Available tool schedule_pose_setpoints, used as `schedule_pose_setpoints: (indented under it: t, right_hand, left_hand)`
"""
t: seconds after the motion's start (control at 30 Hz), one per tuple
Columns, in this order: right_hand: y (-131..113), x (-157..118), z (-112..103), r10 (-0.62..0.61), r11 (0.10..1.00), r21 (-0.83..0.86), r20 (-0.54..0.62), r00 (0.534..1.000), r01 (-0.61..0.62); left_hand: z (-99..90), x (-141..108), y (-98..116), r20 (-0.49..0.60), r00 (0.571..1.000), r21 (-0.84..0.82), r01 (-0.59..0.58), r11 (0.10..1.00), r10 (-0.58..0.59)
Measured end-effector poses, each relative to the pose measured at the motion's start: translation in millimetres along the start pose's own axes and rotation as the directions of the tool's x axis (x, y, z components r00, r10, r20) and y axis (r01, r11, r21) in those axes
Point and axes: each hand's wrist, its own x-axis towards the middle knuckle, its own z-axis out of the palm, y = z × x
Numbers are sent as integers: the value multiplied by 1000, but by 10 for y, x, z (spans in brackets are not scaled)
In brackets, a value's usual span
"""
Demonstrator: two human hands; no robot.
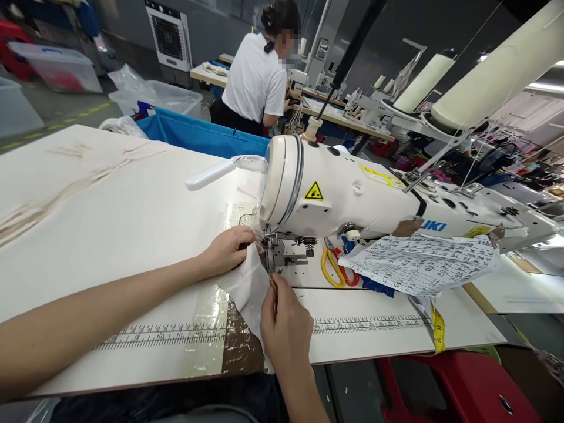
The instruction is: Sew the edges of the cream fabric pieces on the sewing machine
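Note:
Under the head of a white sewing machine point(335, 188) lies a piece of white fabric point(251, 288), its lower part draping toward the table's front edge. My left hand point(229, 249) pinches the fabric's upper edge, just left of the needle area. Close to the presser foot point(275, 247), my right hand point(286, 320) is closed around slim metal tweezers point(272, 276), tips pointing up at the fabric. The palm hides part of the tool, so its exact shape is hard to make out. Where the fabric meets the needle is partly hidden.
Yellow-and-red-handled scissors point(333, 267) lie right of the needle area, beside a hanging written sheet point(418, 264). A tape measure point(437, 329) hangs at the front edge. Fabric strips point(57, 200) lie left. Behind are a blue cloth bin point(207, 138) and a seated person point(255, 76).

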Motion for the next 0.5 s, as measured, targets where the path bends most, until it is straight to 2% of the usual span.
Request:
schedule_pose_setpoints:
  t: [0.5]
  right_hand:
    - [-6, 16, 40, -7, 999, -39, -10, 1000, 6]
  left_hand:
    - [22, 7, -3, -4, 999, 81, -40, 996, 41]
